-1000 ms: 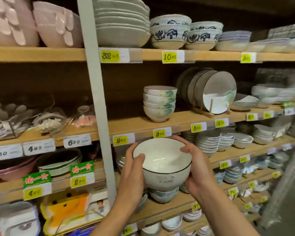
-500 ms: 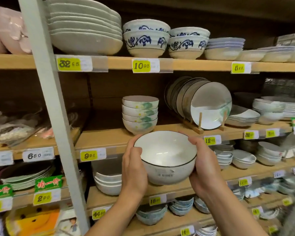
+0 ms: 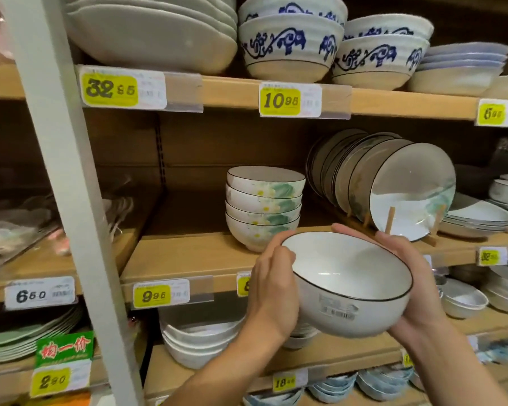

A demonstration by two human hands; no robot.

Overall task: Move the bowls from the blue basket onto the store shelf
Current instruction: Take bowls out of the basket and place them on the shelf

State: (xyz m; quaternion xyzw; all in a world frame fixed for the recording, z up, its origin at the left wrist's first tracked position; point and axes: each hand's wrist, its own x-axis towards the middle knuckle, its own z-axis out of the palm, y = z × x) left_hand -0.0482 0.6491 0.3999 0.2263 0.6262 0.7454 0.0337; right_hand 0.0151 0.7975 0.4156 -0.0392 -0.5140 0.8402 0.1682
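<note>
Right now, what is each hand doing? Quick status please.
Left hand: closed on the white bowl, gripping its left side.
Right hand: closed on the same bowl, cupping its right side.

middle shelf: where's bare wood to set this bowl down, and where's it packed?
Free: the shelf board between the grey upright and the stack of floral bowls. Crowded: right of that stack, the racked plates and flat plates beyond. Both hands hold the bowl.

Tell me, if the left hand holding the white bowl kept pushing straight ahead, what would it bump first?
Probably the stack of green-flowered white bowls on the wooden shelf. The left hand sits just before and below it, though depth is unclear.
</note>
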